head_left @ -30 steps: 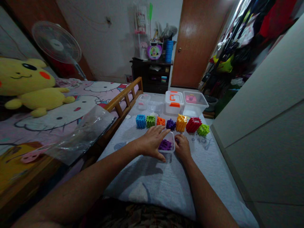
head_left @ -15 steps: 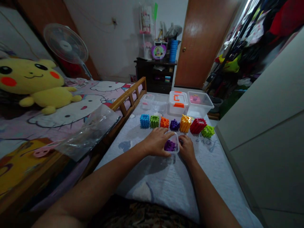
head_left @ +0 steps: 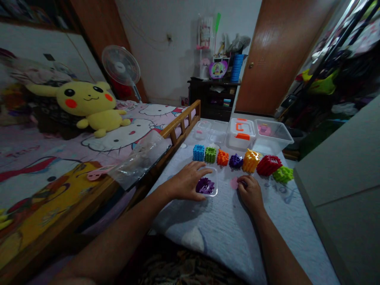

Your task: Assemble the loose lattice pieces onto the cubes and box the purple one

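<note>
My left hand (head_left: 188, 182) is round the left side of a small clear container (head_left: 216, 183), thumb at the near edge and fingers at the far edge. Purple pieces (head_left: 205, 186) lie in the container. To the right, my right hand (head_left: 251, 192) is closed over the bed cloth, its fingertips round something small and dark that is too hidden to name. A round pink patch (head_left: 234, 183) shows beside those fingertips. Beyond the hands stand blocks in a row: blue (head_left: 198, 152), green (head_left: 210, 154), orange (head_left: 222, 157), dark purple (head_left: 236, 161), yellow (head_left: 251, 161), red (head_left: 268, 165) and lime (head_left: 283, 174).
Behind the row are a lidded box with orange clips (head_left: 242, 136), an open clear bin (head_left: 274, 136) and clear trays (head_left: 217, 132). On the left, a wooden rail (head_left: 181, 120) borders a bed with a plastic bag (head_left: 142, 160) and a yellow plush toy (head_left: 101, 109). A pale cabinet stands right.
The view has turned left. My hands have moved apart, the left one with the container shifted away from the right hand, and the pink patch between them has come into view.
</note>
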The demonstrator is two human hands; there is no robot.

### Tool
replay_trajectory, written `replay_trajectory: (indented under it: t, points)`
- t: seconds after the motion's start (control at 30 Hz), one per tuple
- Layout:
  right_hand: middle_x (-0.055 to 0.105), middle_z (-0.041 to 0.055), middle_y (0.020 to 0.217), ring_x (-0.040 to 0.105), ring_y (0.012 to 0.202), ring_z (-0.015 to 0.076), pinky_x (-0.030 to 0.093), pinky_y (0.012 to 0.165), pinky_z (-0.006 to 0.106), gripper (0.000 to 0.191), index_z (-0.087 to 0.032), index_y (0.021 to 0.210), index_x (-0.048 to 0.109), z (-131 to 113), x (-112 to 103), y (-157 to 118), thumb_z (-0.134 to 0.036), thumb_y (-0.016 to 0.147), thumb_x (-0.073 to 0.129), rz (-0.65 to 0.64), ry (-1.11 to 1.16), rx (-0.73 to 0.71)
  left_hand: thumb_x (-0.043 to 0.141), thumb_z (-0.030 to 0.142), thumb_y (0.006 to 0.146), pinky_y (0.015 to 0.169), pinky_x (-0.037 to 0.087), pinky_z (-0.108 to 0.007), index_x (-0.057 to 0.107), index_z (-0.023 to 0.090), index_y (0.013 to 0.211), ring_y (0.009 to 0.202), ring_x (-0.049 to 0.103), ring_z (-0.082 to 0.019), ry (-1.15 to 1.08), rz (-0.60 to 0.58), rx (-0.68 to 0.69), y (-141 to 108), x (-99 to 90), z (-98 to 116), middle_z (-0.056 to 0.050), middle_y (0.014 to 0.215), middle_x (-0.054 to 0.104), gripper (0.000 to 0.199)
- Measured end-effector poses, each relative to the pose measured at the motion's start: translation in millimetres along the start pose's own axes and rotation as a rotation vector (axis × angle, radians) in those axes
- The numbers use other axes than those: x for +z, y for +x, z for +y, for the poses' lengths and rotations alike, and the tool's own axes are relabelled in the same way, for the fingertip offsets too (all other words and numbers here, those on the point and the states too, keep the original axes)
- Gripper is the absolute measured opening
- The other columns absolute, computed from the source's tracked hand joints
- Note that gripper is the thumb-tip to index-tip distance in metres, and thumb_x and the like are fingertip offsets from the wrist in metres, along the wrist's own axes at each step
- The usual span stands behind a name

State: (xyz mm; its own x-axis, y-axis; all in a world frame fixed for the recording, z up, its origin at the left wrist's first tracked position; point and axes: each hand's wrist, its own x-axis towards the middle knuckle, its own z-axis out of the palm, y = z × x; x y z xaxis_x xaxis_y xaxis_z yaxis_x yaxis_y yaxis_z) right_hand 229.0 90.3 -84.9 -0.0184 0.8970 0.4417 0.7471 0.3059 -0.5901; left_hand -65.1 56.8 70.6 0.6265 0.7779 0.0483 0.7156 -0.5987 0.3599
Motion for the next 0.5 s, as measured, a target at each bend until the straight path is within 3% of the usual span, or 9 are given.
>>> replay_trajectory:
  t: [0.23,0.5]
  points:
    - [0.068,0.0096,0.092,0.060,0.089,0.0243,0.045,0.088,0.040,0.021,-0.019,0.082,0.068,-2,-1,0,-0.025,0.080,0.048,-0.004,-0.011,0.002,0.082,0.034,0.068,0.118,0.031,-0.050,0.045,0.024,0.144,0.142,0.036,-0.033,0.016,-0.059,-0.089,-33,-18.3,-46,-0.013,0.151,0.041,0.085]
    - [0.068,0.0104,0.092,0.060,0.089,0.0248,0.046,0.087,0.040,0.022,-0.019,0.081,0.068,-3,-3,1,-0.026,0.080,0.048,-0.005,-0.003,-0.007,0.081,0.038,0.070,0.121,0.027,-0.050,0.040,0.024,0.147,0.148,0.030,-0.031,-0.012,-0.089,-0.085,-38,-14.7,-80,-0.013,0.157,0.037,0.088]
